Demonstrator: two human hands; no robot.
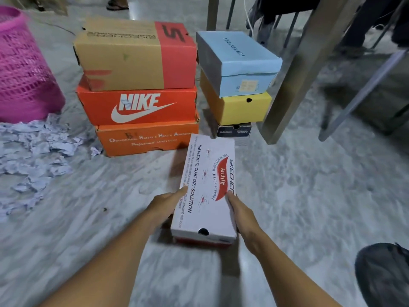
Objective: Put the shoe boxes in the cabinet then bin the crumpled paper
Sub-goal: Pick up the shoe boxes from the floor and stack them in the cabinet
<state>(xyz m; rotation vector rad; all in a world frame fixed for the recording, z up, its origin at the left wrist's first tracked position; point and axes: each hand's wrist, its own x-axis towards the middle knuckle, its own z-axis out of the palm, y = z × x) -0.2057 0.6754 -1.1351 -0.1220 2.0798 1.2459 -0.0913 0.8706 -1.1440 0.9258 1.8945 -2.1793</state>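
I hold a white Skechers shoe box (208, 187) lengthwise above the floor, my left hand (164, 204) on its left side and my right hand (241, 212) on its right side. Behind it stands a stack of three: a brown-and-red box (132, 54) on an orange Nike box (137, 106) on an orange safety-shoe box (146, 139). To the right, a light blue box (239, 60) sits on a yellow box (239, 107), which rests on a dark box (234, 130). Crumpled paper (33, 156) lies scattered on the floor at the left. No cabinet is in view.
A pink mesh bin (22, 69) stands at the far left behind the paper. Metal table legs (294, 72) rise right of the stacks, with chair legs and a seated person's legs beyond. A dark object (385, 273) sits at the bottom right.
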